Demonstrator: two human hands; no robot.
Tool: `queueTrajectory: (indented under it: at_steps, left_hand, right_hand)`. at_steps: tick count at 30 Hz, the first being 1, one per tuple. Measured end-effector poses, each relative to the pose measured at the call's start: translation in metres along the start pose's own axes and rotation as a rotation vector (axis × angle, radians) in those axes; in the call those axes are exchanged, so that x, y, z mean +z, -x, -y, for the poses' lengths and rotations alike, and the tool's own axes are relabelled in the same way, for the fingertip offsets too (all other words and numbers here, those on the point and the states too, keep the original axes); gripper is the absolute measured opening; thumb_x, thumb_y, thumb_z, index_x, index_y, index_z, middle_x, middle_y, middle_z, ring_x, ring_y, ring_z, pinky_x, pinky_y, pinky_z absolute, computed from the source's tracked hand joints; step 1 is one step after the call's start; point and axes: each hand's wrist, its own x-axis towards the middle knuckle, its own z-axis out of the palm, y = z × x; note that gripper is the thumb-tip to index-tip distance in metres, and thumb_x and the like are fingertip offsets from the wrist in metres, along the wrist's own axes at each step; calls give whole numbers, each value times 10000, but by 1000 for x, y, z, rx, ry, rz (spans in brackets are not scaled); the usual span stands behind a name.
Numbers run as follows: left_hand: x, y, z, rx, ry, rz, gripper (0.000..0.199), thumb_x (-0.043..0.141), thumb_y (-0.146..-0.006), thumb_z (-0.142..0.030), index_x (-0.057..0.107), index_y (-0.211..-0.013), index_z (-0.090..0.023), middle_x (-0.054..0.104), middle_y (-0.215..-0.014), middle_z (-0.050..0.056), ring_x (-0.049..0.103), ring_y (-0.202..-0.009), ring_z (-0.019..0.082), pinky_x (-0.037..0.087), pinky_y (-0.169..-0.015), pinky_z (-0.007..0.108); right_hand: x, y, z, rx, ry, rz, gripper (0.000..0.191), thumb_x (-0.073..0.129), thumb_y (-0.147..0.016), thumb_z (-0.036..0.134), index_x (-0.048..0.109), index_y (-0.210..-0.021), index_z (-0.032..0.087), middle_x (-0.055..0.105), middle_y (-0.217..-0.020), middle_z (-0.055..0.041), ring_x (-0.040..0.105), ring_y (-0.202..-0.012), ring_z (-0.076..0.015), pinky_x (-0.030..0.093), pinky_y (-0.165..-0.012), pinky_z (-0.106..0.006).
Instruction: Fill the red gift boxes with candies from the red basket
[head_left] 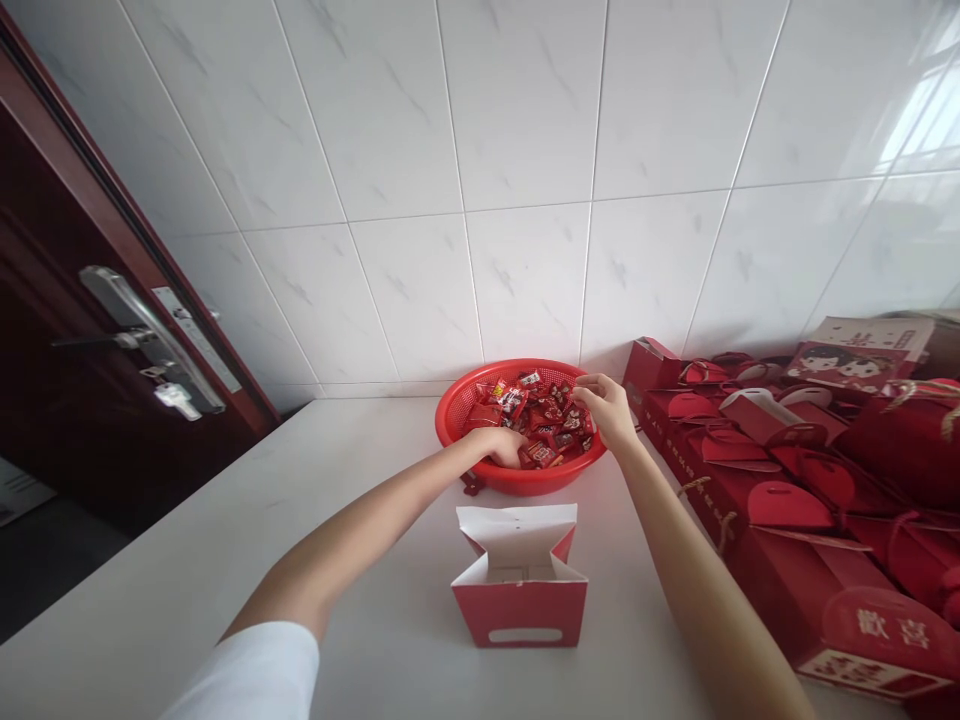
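A round red plastic basket (pixel 525 482) stands against the wall, holding many small wrapped sweets (pixel 546 410) in mostly red wrappers. Over its near left rim reaches my left hand (pixel 504 446), with curled fingers down among the sweets; the fingertips are hidden. At the right rim, my right hand (pixel 606 408) has its thumb and fingers drawn together over the sweets; what they hold, if anything, I cannot make out. In front of the basket an upright red paper box (pixel 519 612) has its top open, showing a white inside.
Rows of red gift boxes (pixel 795 560) with handle tops fill the right side of the white table (pixel 360 620). Printed cards (pixel 847 362) lie on them at the back. A tiled wall (pixel 525 280) rises behind. At left is a dark red door (pixel 52 300) with keys (pixel 177 400) hanging from its lock.
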Motion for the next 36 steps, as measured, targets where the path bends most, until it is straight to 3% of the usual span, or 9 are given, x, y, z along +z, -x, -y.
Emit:
queueTrajectory:
  at_steps: [4, 8, 12, 16, 20, 26, 30, 36]
  left_hand:
    - [-7, 7, -7, -34, 53, 31, 452, 768, -471, -173, 754, -923, -174, 763, -906, 102, 707, -817, 349, 553, -710, 393]
    - [-11, 11, -15, 75, 199, -108, 617, 768, -586, -167, 679, -1196, -198, 691, -1266, 90, 641, -1167, 298, 507, -972, 345]
    - [-13, 13, -15, 173, 351, -275, 641, 768, -680, -175, 608, -1300, -215, 586, -1434, 88, 503, -1364, 283, 408, -1119, 379]
    - [-11, 13, -13, 259, 459, -386, 647, 812, -659, -178, 630, -1278, -230, 532, -1491, 88, 465, -1392, 312, 342, -1172, 442]
    - [-9, 14, -14, 290, 515, -354, 755, 832, -626, -171, 600, -1341, -238, 482, -1539, 97, 433, -1417, 333, 348, -1168, 466]
    - [-8, 14, -14, 268, 497, -382, 853, 831, -647, -187, 525, -1438, -269, 389, -1611, 82, 406, -1437, 344, 335, -1177, 493]
    - [-8, 14, -14, 284, 482, -436, 745, 801, -698, -204, 564, -1403, -253, 462, -1565, 78, 404, -1443, 321, 314, -1194, 462]
    - [-8, 16, -18, 314, 544, -498, 583, 783, -742, -266, 620, -1297, -190, 565, -1456, 111, 558, -1278, 273, 424, -1103, 412]
  right_hand:
    - [1, 1, 0, -14, 13, 4, 253, 652, -659, 334, 652, -864, 186, 713, -868, -57, 685, -886, -224, 565, -866, -397]
    - [-1, 1, 1, -16, 32, 35, 234, 664, -666, 342, 659, -845, 191, 718, -856, -50, 690, -879, -225, 567, -868, -394]
    - [-2, 3, 6, -12, 43, 108, 246, 690, -702, 373, 665, -861, 187, 728, -858, -61, 699, -874, -229, 569, -857, -393]
    - [-1, 11, 18, -8, 45, 289, 317, 724, -748, 452, 693, -915, 185, 744, -832, -56, 713, -814, -216, 584, -770, -353]
    - [-1, 17, 24, -8, 51, 432, 340, 789, -702, 459, 697, -882, 186, 753, -825, -45, 713, -777, -210, 576, -668, -306]
    - [-1, 12, 16, -6, 21, 382, 291, 793, -680, 409, 623, -795, 203, 721, -733, -20, 689, -658, -191, 588, -614, -320]
    - [1, 8, 11, -1, -1, 329, 296, 781, -680, 430, 616, -783, 207, 697, -673, -8, 664, -575, -180, 592, -600, -340]
    - [0, 11, 18, 4, -36, 327, 345, 783, -692, 486, 599, -771, 206, 705, -743, -15, 675, -630, -173, 602, -681, -347]
